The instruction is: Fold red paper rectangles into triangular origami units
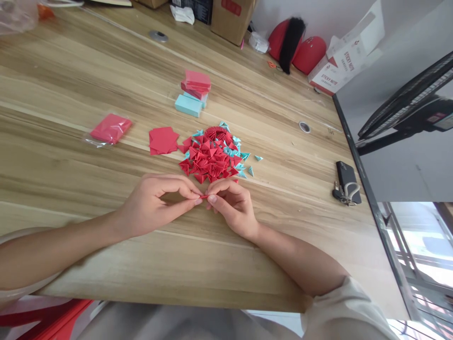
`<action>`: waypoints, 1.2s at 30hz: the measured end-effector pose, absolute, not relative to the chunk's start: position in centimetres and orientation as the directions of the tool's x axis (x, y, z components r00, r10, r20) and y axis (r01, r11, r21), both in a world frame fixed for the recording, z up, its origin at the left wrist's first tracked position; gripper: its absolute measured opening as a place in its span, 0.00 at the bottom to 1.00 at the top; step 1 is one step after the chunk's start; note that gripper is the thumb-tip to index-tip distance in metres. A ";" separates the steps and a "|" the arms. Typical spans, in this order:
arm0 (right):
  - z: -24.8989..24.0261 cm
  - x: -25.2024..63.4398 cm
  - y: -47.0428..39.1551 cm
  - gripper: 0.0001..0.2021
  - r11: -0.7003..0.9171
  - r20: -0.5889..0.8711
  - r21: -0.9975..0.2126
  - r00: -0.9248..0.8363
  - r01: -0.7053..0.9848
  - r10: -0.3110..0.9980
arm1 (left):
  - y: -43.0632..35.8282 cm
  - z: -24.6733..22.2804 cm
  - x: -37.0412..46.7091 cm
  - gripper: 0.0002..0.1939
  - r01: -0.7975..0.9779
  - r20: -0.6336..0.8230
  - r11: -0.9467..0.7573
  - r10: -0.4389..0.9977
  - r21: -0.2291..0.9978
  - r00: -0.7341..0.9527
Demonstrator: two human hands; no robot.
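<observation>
Leftmost, a flat red paper packet in clear plastic (111, 128) lay well apart from your fingers. Next came your left hand (150, 204), thumb and fingertips nearly closed in a pinch on one end of the small, narrow red folded paper piece (204, 196). Beyond that hand lay the loose red square paper sheets (163, 140). The piece sat between your hands, just before the heap of red folded paper triangles (212, 160). Your right hand (240, 212) pinched its other end, the remaining fingers curled. Good work here seemed to call for matched edges, level thumbs and firm, even pressure along the crease, without twisting. Rightmost, light-blue folded paper triangles (259, 158) lay scattered.
</observation>
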State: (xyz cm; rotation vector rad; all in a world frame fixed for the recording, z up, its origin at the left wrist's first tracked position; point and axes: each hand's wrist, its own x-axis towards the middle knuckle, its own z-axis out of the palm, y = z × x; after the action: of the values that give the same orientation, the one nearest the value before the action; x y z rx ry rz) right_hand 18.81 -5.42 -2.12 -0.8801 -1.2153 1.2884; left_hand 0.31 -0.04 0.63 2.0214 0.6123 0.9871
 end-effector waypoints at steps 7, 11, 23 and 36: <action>-2.2 18.8 -5.3 0.04 0.115 0.144 -0.967 -0.117 -0.226 0.983 | 0.0 0.5 0.2 0.04 0.103 0.409 -0.546 0.727 0.831 0.552; -2.2 18.8 -5.3 0.06 0.094 0.114 -0.976 -0.095 -0.194 0.989 | -0.1 0.2 0.2 0.02 0.167 0.379 -0.541 0.746 0.825 0.547; -2.3 18.7 -5.3 0.08 0.079 0.098 -0.977 -0.090 -0.199 0.991 | 0.0 0.0 0.1 0.02 0.167 0.375 -0.532 0.753 0.830 0.540; -1.9 18.9 -5.4 0.11 0.086 0.100 -0.987 -0.100 -0.136 0.990 | 0.0 -0.1 0.1 0.04 0.086 0.328 -0.481 0.707 0.873 0.627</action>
State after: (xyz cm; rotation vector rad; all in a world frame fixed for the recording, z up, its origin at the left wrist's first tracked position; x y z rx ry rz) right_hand 18.87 -5.37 -1.90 -0.9919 -1.2303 1.2761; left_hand 0.11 -0.01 -0.07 1.9492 0.6257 0.8698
